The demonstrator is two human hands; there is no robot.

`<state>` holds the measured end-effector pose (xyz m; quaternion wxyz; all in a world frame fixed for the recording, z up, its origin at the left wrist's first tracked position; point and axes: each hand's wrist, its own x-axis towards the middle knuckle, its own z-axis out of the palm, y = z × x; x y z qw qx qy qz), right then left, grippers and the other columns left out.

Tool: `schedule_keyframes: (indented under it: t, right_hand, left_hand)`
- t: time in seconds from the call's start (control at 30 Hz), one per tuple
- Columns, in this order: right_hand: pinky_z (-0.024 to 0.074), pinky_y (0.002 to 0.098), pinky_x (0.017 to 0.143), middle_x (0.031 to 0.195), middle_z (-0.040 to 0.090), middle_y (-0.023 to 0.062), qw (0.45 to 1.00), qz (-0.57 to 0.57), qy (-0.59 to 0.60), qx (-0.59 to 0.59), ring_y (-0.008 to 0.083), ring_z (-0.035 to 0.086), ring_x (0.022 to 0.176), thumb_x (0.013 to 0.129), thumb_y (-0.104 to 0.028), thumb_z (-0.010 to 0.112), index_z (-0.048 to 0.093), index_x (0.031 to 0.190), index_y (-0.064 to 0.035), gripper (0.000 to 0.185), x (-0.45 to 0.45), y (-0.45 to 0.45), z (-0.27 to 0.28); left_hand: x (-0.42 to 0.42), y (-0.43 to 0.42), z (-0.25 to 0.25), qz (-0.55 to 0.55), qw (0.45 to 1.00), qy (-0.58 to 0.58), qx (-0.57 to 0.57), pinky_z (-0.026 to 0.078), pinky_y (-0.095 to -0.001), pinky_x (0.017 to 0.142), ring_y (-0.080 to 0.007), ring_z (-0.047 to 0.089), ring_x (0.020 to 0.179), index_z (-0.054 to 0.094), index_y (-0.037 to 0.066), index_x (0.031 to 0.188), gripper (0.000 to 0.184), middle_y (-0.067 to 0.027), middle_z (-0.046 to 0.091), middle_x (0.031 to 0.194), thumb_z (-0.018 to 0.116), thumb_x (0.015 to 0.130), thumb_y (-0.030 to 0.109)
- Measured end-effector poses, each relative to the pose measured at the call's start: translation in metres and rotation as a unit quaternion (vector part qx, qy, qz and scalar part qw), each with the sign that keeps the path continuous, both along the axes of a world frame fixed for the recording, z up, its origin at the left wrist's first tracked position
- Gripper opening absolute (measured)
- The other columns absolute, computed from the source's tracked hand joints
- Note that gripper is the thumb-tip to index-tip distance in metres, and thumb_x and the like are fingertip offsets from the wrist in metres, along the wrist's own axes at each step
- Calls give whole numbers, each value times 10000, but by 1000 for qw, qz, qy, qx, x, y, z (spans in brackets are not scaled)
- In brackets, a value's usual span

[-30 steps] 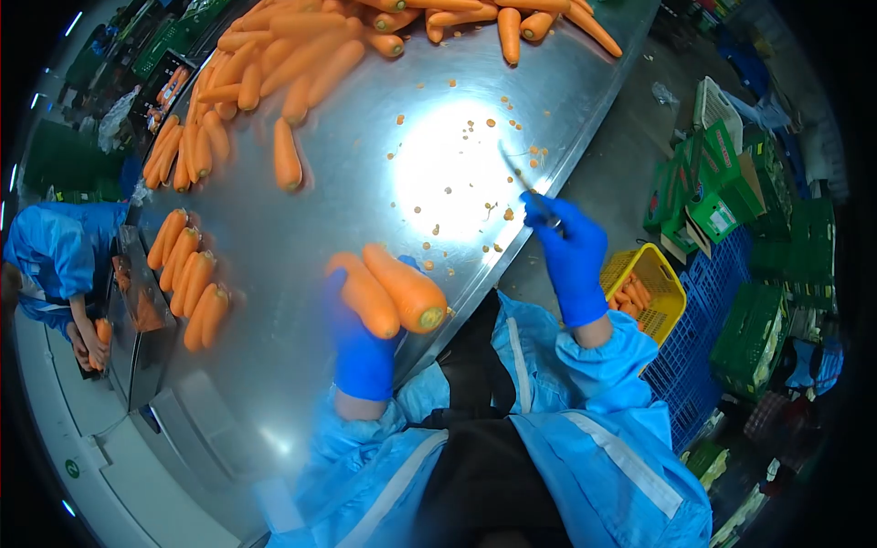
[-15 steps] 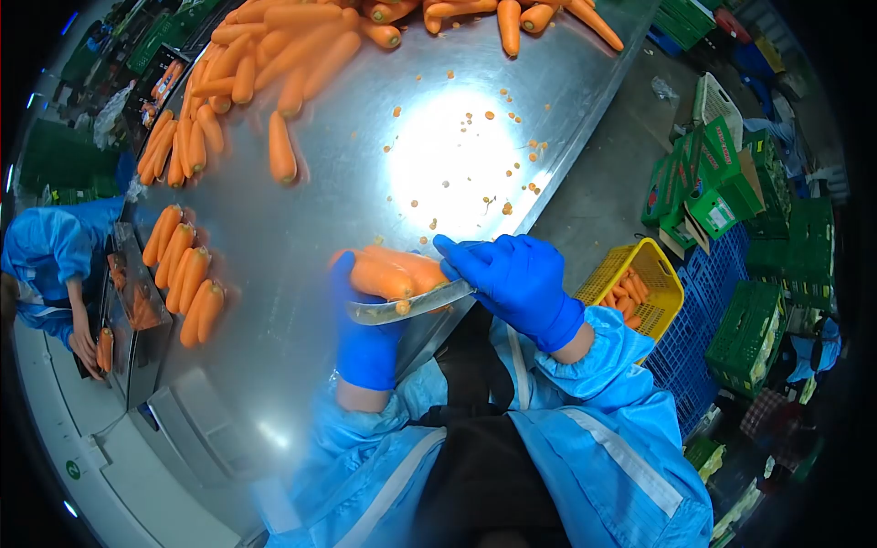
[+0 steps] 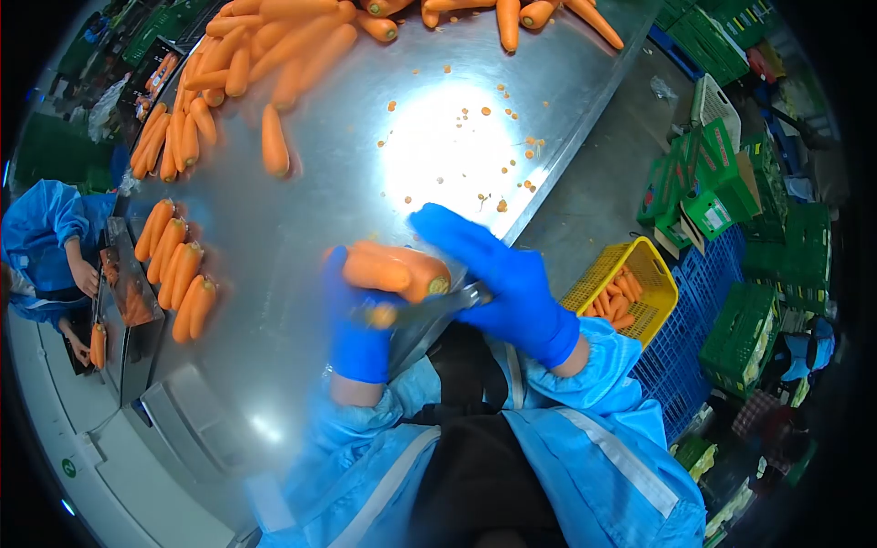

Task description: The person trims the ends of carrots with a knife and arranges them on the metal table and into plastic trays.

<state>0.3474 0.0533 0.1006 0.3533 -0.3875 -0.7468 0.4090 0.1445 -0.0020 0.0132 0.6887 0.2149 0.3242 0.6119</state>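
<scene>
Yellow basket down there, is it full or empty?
Partly full: the yellow basket has carrots inside, but bare yellow wall shows beside them. I can't tell how deep they lie.

1 cam, worn on the head, facing forward and steeply down. Wide fisheye: edges bow, corners go black. Wearer's light-blue, white-striped jacket [image 3: 566,475] fills bottom centre. Blue-gloved left hand [image 3: 359,347] and blue-gloved right hand [image 3: 521,297] sit close, mid-frame. Flat grey metal table [image 3: 301,219] spreads beyond; its right edge slants across. Printed green cardboard boxes [image 3: 681,183] sit farther off, right.
</scene>
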Motion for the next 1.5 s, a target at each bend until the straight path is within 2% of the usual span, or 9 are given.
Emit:
schedule_keyframes:
  t: [0.2, 0.47, 0.67, 0.83, 1.0, 1.07, 1.27, 1.37, 1.5]
  right_hand:
    - [570, 332, 828, 1284, 650, 66, 981, 93, -68, 154, 295, 679, 1069, 762, -220, 777, 582, 1354, -199, 623, -10, 5, -8]
    - [567, 313, 765, 1047, 721, 99, 993, 26, -13, 114, 266, 719, 919, 761, -149, 766, 698, 1082, -136, 328, -20, 1, -35]
    - [536, 276, 712, 905, 726, 57, 942, -158, 223, -196, 137, 685, 760, 838, -139, 757, 720, 892, -59, 103, -19, 12, -46]
    - [486, 298, 949, 1147, 704, 79, 963, -183, 136, -142, 169, 642, 1084, 867, 10, 640, 689, 1164, -20, 303, 2, 13, -39]
    - [507, 279, 853, 1127, 714, 81, 967, -145, 160, -138, 144, 653, 987, 820, -33, 717, 692, 1165, -38, 346, 10, 10, -29]
    - [523, 242, 687, 1056, 738, 64, 985, -56, 101, -131, 70, 654, 753, 779, -82, 794, 708, 1111, -46, 345, 12, 0, -27]
    - [541, 256, 670, 883, 723, 90, 994, -66, -83, 8, 132, 695, 760, 736, -186, 856, 727, 990, -70, 308, -10, -5, -11]
    - [550, 293, 640, 833, 729, 97, 992, -89, 1, -94, 224, 716, 710, 735, -370, 839, 753, 952, -83, 371, -11, -5, -18]
    - [555, 294, 661, 866, 738, 114, 983, -101, 51, -143, 232, 722, 731, 752, -324, 830, 760, 1002, -70, 363, -13, -9, -33]
  left_hand:
    - [6, 5, -7, 69, 965, -185, -174, 473, -456, 1036, -305, 594, 1136, 498, 39, 1230, 514, -162, 579, 1214, 596, 925, 441]
    - [19, 3, -5, 72, 980, -99, -159, 450, -403, 1007, -281, 591, 1070, 532, 0, 1136, 544, -196, 599, 1134, 477, 944, 506]
    - [34, 2, 0, 99, 966, -135, -197, 411, -512, 1071, -354, 543, 1181, 502, 2, 1238, 588, -212, 552, 1250, 511, 946, 512]
    - [37, 13, 0, 132, 986, 15, -97, 552, -341, 773, -257, 697, 756, 684, 43, 863, 105, -158, 702, 826, 642, 919, 122]
    - [14, 4, -17, -6, 994, 110, -12, 400, -530, 1082, -384, 535, 1189, 471, -21, 1252, 599, -230, 539, 1244, 532, 931, 480]
    - [14, 4, -23, 11, 995, 80, -51, 400, -530, 1086, -383, 533, 1199, 465, -22, 1263, 603, -229, 537, 1254, 541, 926, 473]
    - [24, 12, -6, 121, 958, -176, -192, 408, -513, 1085, -374, 525, 1231, 447, -22, 1316, 656, -228, 523, 1311, 536, 918, 491]
    - [12, 5, -29, 33, 991, -25, -128, 388, -513, 1103, -371, 511, 1252, 436, -20, 1346, 681, -234, 503, 1352, 532, 915, 498]
    - [9, 7, -19, 0, 992, -57, -112, 359, -520, 1125, -372, 490, 1277, 433, -20, 1364, 703, -244, 485, 1380, 535, 908, 504]
